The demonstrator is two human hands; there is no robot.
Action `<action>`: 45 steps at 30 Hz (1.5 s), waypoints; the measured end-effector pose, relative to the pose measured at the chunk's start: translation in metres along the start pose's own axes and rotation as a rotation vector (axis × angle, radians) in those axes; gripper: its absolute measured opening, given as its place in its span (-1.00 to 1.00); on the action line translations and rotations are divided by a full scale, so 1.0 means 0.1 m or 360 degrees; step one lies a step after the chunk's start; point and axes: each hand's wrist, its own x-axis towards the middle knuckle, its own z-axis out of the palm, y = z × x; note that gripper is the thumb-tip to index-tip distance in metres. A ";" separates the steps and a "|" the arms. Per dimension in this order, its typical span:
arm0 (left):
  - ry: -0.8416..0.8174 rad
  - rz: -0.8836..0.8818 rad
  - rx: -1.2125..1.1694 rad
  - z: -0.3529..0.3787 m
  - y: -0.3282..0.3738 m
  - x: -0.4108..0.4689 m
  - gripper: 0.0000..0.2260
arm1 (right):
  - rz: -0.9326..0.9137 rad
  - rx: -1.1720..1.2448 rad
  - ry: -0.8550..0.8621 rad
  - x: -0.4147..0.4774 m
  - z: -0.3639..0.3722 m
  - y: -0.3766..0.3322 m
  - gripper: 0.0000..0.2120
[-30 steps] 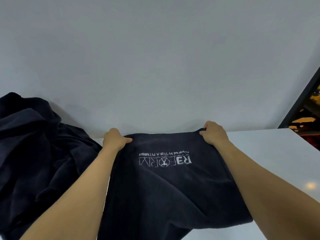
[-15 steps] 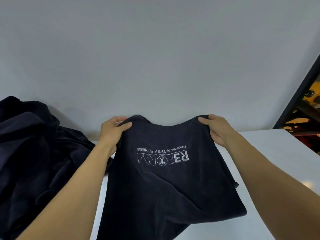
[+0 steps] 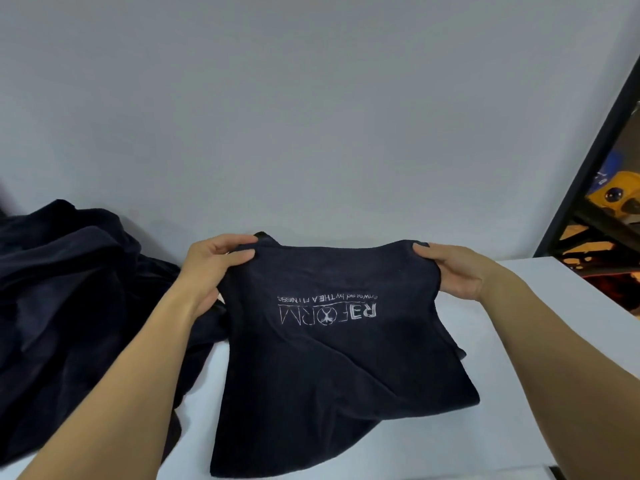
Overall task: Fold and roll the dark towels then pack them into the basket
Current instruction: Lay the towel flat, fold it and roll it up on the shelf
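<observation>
A dark navy towel [image 3: 332,375] with a white printed logo, seen upside down, hangs between my hands over the white table [image 3: 519,393]. My left hand [image 3: 214,268] pinches its far left corner and my right hand [image 3: 453,271] pinches its far right corner. The far edge is lifted off the table and sags a little between the hands. The near part of the towel lies creased on the table. No basket is in view.
A heap of more dark towels [image 3: 69,306] lies at the left, reaching the wall. A grey wall [image 3: 311,116] stands close behind the table. At the right, a black frame [image 3: 588,161] edges a shelf with yellow objects.
Both hands have lifted the towel's far edge off the table and drawn it toward me. The grip turned from knuckles-up pressing to a pinch on each corner.
</observation>
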 end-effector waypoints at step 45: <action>0.0236 -0.0134 0.0962 0.28 -0.63 0.90 -0.89 | 0.0180 -0.1755 0.0482 1.21 0.22 0.20 -0.81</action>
